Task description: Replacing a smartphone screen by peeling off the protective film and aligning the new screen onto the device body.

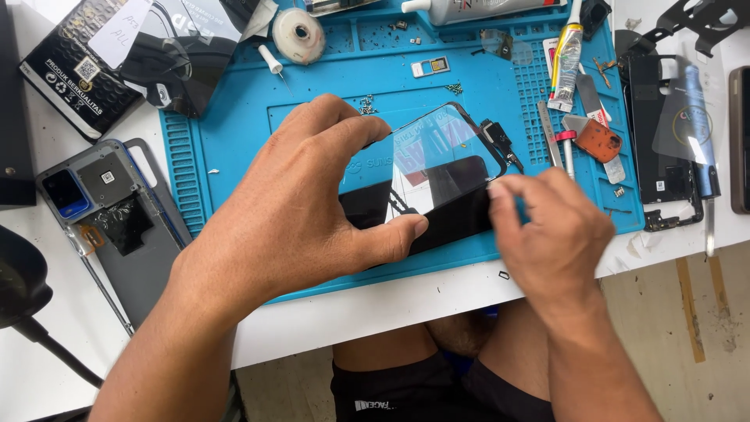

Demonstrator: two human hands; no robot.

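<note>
Head view: left hand [305, 211] and right hand [547, 234] fingers clamped on phone screen [437, 187], screws [367, 103] nearby.

Phone screen [437, 176] on work mat [234, 133], phone back cover [117, 211] left, glue tube [566, 59] behind-right.

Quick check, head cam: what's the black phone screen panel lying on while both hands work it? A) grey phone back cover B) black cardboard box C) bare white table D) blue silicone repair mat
D: the black screen panel, held by the left hand and right hand, lies on the blue repair mat.
</note>
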